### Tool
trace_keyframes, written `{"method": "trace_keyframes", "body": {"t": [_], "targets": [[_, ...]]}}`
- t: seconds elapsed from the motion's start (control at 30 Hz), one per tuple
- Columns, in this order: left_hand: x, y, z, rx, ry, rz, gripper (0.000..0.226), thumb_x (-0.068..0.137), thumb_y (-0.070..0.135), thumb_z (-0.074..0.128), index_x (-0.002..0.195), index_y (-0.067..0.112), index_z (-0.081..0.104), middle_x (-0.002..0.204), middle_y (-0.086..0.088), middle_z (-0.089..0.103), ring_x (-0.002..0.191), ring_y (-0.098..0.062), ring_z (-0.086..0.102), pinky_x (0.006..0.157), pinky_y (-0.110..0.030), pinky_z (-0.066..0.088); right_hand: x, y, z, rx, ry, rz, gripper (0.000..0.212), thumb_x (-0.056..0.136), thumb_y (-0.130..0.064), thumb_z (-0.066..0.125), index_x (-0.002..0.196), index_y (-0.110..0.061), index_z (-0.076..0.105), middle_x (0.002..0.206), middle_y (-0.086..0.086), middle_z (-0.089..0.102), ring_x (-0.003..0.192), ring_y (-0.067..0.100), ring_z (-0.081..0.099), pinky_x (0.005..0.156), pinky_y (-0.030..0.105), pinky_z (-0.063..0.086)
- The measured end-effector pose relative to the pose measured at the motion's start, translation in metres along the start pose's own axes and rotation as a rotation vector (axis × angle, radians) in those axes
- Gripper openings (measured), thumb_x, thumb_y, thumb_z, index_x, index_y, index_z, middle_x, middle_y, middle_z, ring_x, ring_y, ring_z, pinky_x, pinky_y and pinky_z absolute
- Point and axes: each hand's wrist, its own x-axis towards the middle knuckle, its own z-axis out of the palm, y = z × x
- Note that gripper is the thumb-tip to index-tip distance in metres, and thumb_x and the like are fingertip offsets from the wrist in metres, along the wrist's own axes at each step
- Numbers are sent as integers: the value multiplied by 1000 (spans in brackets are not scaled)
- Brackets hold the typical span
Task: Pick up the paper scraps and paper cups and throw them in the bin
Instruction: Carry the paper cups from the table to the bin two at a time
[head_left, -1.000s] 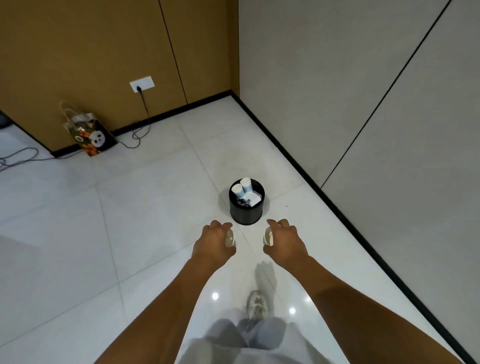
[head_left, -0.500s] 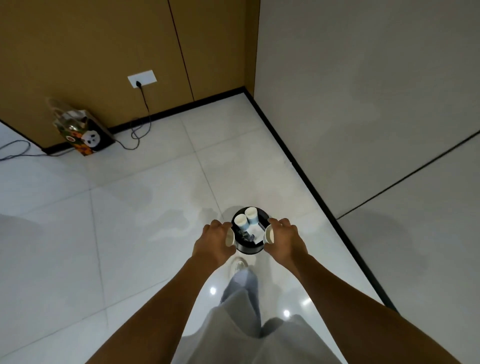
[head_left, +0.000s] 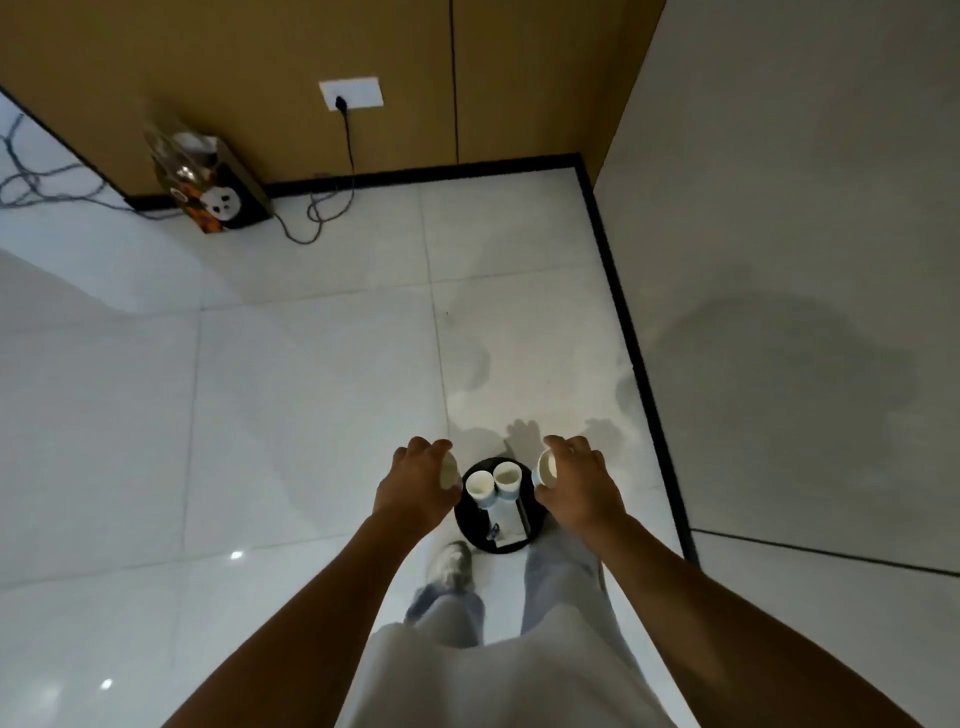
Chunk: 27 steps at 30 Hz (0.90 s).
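You are holding both hands out over a black bin (head_left: 470, 530) standing on the white tiled floor (head_left: 311, 389). Your left hand (head_left: 418, 491) is curling round a paper cup (head_left: 449, 470) at the bin's left edge. Your right hand (head_left: 576, 486) is gripping another cup (head_left: 545, 467) at its right edge. Two cups (head_left: 492, 482) and paper scraps (head_left: 506, 522) are lying inside the bin, between your hands.

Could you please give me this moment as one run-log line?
left hand: holds paper cup | right hand: holds second cup | both beside black bin | bin: two cups, paper
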Motion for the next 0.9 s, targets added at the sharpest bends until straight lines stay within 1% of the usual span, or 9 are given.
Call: {"method": "trace_keyframes", "body": {"t": [0.2, 0.4, 0.5, 0.67, 0.73, 0.8, 0.87, 0.9], "targets": [[39, 15, 42, -164, 32, -249, 58, 85, 31, 63, 137, 21, 41, 135, -4, 42, 124, -24, 38, 90, -40, 48, 74, 37, -13, -103, -132, -98, 62, 87, -22, 62, 143, -20, 35, 141, 6, 35, 123, 28, 41, 91, 37, 48], [85, 18, 86, -249, 102, -374, 56, 84, 26, 65, 135, 21, 43, 134, -3, 42, 124, -22, 37, 87, -39, 49, 142, 50, 7, -179, -248, -227, 61, 88, -24, 64, 142, -19, 37, 141, 8, 37, 123, 30, 43, 91, 40, 50], [119, 0, 117, -280, 138, -404, 58, 85, 28, 65, 137, 21, 42, 135, -2, 41, 125, -22, 36, 87, -38, 48, 177, 54, 39, -159, -283, -245, 60, 88, -23, 65, 142, -19, 38, 140, 8, 38, 122, 29, 44, 93, 41, 48], [179, -48, 175, -334, 230, -418, 59, 83, 29, 68, 136, 20, 45, 135, -3, 44, 124, -23, 38, 87, -36, 46, 232, 71, 116, -150, -289, -326, 60, 87, -18, 62, 142, -19, 40, 137, 5, 40, 120, 26, 44, 93, 33, 45], [200, -65, 201, -337, 216, -395, 59, 81, 29, 69, 135, 21, 46, 134, -2, 44, 123, -23, 39, 87, -37, 46, 251, 78, 146, -164, -271, -363, 60, 85, -17, 63, 141, -17, 42, 135, 6, 43, 117, 27, 45, 89, 33, 45], [218, -82, 232, -332, 189, -379, 61, 80, 29, 71, 135, 22, 46, 134, -2, 44, 123, -23, 40, 87, -38, 47, 272, 85, 181, -199, -280, -378, 60, 84, -19, 63, 140, -18, 42, 133, 7, 43, 116, 28, 46, 89, 36, 47], [230, -93, 263, -345, 146, -363, 63, 78, 29, 73, 135, 22, 46, 133, -3, 45, 122, -23, 41, 88, -38, 47, 289, 90, 210, -237, -322, -352, 61, 84, -23, 64, 139, -22, 39, 134, 5, 42, 118, 28, 46, 91, 41, 48], [233, -95, 275, -350, 128, -353, 63, 78, 29, 74, 135, 22, 46, 133, -3, 45, 122, -23, 41, 88, -36, 46, 296, 93, 221, -255, -341, -352, 61, 84, -25, 64, 139, -23, 38, 136, 5, 41, 118, 28, 46, 92, 41, 48]]}}
